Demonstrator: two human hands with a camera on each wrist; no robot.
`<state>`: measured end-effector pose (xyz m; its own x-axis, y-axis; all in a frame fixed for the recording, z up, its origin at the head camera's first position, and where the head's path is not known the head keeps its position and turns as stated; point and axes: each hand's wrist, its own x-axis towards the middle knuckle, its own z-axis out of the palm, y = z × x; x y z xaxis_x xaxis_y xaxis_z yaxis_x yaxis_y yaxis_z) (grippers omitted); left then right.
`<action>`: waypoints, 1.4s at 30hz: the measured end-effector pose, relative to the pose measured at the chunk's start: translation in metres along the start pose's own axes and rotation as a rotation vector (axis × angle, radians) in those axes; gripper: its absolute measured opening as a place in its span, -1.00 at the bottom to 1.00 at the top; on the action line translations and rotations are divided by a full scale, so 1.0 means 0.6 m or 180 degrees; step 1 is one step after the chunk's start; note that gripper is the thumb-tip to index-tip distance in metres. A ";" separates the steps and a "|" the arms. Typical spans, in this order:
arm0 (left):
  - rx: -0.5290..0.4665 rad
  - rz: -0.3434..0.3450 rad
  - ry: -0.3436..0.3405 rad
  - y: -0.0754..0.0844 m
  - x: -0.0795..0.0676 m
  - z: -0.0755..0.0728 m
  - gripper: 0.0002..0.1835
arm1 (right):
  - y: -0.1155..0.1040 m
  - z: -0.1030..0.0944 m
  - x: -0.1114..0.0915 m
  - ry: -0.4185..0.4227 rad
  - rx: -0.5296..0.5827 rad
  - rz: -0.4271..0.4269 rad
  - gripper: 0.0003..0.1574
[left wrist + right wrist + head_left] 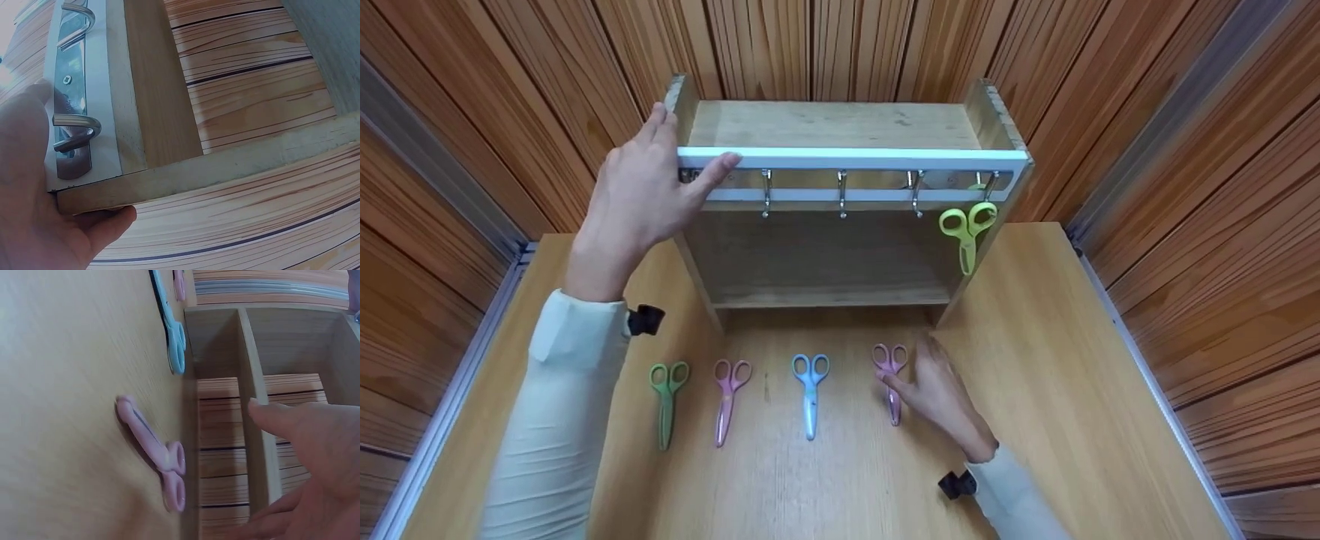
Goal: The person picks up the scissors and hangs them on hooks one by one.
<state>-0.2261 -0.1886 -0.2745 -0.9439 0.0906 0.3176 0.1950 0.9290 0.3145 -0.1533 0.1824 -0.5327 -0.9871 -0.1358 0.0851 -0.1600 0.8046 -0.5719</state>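
My left hand (641,184) grips the upper left corner of a wooden shelf rack (829,124), thumb over the white hook rail (855,159) and fingers against the side panel. In the left wrist view, the hand (28,169) wraps that corner beside two metal hooks. My right hand (941,390) is near the rightmost pink scissors (894,405), its thumb overlapping them in the head view. The right wrist view shows these scissors (149,436) lying on the table, apart from the hand (315,455), which holds nothing. Yellow-green scissors (967,244) hang from the rightmost hook.
Left of the right hand, blue scissors (810,405), another pink pair (725,401) and green scissors (664,412) lie in a row on the wooden table (750,495). Several metal hooks (842,193) line the rail. Wood-patterned walls (1207,247) enclose the table.
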 end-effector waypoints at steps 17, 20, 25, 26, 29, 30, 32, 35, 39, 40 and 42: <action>0.0087 0.0012 0.0010 -0.002 0.000 -0.003 0.20 | 0.003 0.044 0.023 -0.0341 0.0060 0.0124 0.10; 0.0103 0.0011 0.0012 -0.002 0.000 -0.004 0.21 | 0.004 0.053 0.023 -0.0282 -0.0026 -0.0003 -0.07; 0.0063 0.0008 0.0002 0.000 0.000 -0.001 0.21 | 0.007 0.056 0.016 -0.0305 -0.0238 -0.0065 -0.01; 0.0054 0.0001 -0.0003 0.001 0.001 -0.001 0.21 | 0.007 0.056 0.015 -0.0307 -0.0298 -0.0089 0.01; 0.0032 -0.0021 -0.0004 0.001 0.001 -0.002 0.20 | 0.005 0.057 0.016 -0.0249 -0.0460 -0.0198 -0.06; 0.0028 -0.0024 -0.0004 0.001 0.001 -0.003 0.20 | 0.003 0.058 0.017 -0.0212 -0.0515 -0.0240 -0.11; 0.0034 -0.0026 -0.0006 0.000 0.001 -0.004 0.20 | -0.001 0.058 0.018 -0.0138 -0.0643 -0.0294 -0.21; 0.0072 -0.0004 0.0012 -0.001 0.002 -0.005 0.20 | -0.006 0.060 0.018 -0.0077 -0.0846 -0.0340 -0.27; 0.0106 0.0004 0.0006 -0.001 0.003 -0.004 0.20 | -0.008 0.059 0.016 0.0015 -0.1241 -0.0494 -0.34; 0.0109 0.0003 -0.0001 0.000 0.004 -0.004 0.20 | -0.008 0.057 0.015 0.0047 -0.1343 -0.0558 -0.36; 0.0110 -0.0001 -0.0006 0.000 0.005 -0.004 0.20 | -0.009 0.056 0.016 0.0131 -0.1524 -0.0707 -0.39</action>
<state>-0.2283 -0.1894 -0.2717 -0.9445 0.0909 0.3158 0.1853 0.9409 0.2835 -0.1613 0.1571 -0.5562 -0.9270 -0.3179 0.1991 -0.3421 0.9343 -0.1005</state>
